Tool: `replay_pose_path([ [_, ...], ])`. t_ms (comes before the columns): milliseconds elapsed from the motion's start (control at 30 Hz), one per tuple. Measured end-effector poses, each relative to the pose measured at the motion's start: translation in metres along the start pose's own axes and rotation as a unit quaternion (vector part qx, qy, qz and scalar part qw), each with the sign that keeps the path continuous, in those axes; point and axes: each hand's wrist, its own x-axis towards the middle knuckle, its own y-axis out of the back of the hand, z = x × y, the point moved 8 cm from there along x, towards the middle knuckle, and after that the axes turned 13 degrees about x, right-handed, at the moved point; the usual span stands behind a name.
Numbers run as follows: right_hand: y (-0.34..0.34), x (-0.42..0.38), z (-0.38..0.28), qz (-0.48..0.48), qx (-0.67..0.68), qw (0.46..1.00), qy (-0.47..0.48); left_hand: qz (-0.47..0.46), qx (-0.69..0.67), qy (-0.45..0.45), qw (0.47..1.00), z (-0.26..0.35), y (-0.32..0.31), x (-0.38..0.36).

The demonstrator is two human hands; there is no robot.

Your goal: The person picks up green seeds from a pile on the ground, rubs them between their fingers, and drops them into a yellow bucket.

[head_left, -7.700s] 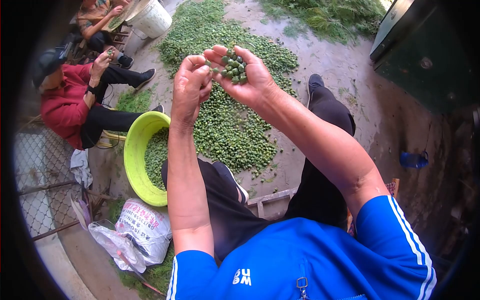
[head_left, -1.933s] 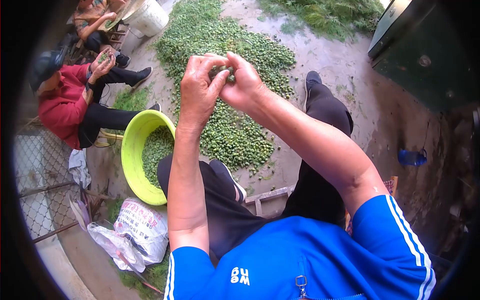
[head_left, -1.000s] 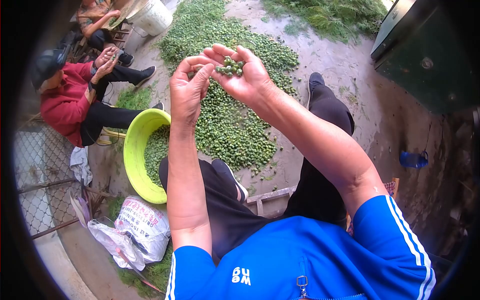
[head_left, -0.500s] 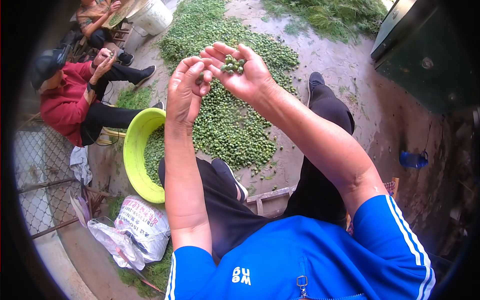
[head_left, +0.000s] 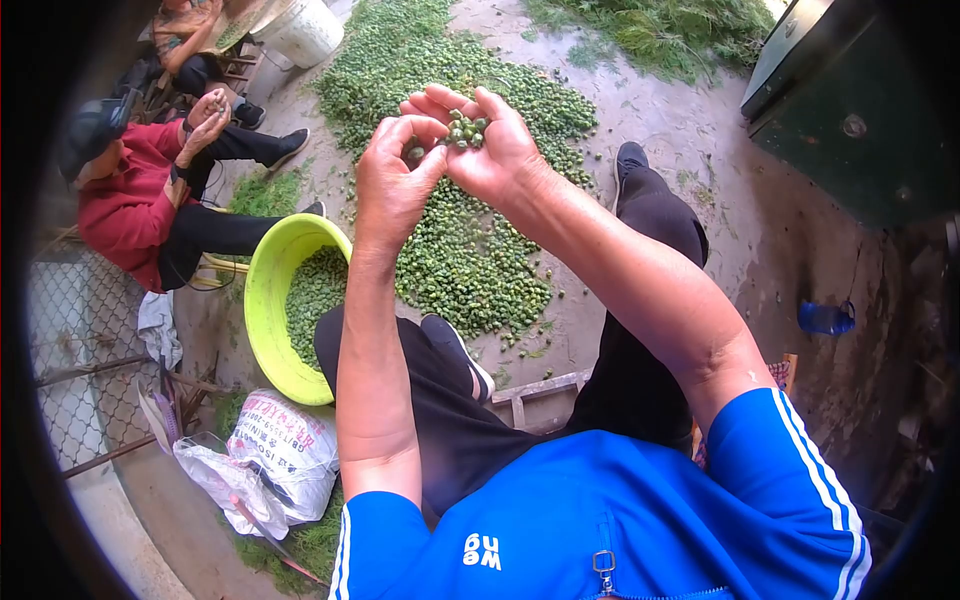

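Concrete ground (head_left: 690, 130), grey and stained, spreads beneath and beyond both hands. Heap of small green fruits (head_left: 470, 250): strewn over that ground directly under the raised hands, reaching far past them. Cut greenery (head_left: 650, 30): piled well beyond the hands, at the far edge. Dark green cabinet (head_left: 850, 110): well to the right of the right hand. Seated person in a red top (head_left: 130, 205): well to the left of the left hand, hands together near the chest. Second seated person (head_left: 190, 40): farther off, beside a white bucket (head_left: 300, 35). Yellow-green basin (head_left: 265, 310): below the left hand, partly filled with green fruits. Printed white sack (head_left: 285, 455): near the left elbow. Blue bottle (head_left: 825, 317): on the ground, far right.

Right hand (head_left: 495, 150): palm up, cupped open, a cluster of fruits in palm (head_left: 465, 130) resting on it. Left hand (head_left: 395, 185): touching the right, thumb and forefinger pinched on a single fruit (head_left: 417, 153) just beside the cluster.
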Motion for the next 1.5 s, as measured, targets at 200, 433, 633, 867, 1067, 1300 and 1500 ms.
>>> replay_pose_path([
  [200,0.004,0.003,0.003,-0.009,-0.028,1.000,0.002,0.047,0.091,-0.006,0.995,0.006,0.004,-0.002],
  [433,0.008,0.004,0.003,-0.005,-0.020,1.000,-0.011,0.012,-0.098,0.049,0.994,-0.023,-0.001,0.000],
  [633,0.001,-0.002,0.004,0.019,-0.036,0.999,-0.012,-0.025,-0.494,0.175,0.851,-0.033,-0.005,-0.002],
  [867,0.004,0.002,0.003,-0.016,-0.087,0.996,-0.002,0.028,-0.192,0.027,0.981,-0.020,-0.006,0.005],
  [1067,0.009,0.001,0.002,0.011,-0.101,0.995,0.005,0.031,-0.070,-0.004,0.997,-0.013,-0.005,0.004],
  [1300,0.018,0.002,0.004,0.032,-0.091,0.995,-0.012,0.026,-0.027,0.001,0.999,-0.017,-0.005,0.004],
  [1500,0.015,-0.001,0.004,0.054,-0.069,0.996,-0.013,-0.039,-0.464,0.152,0.872,-0.042,-0.003,-0.003],
])
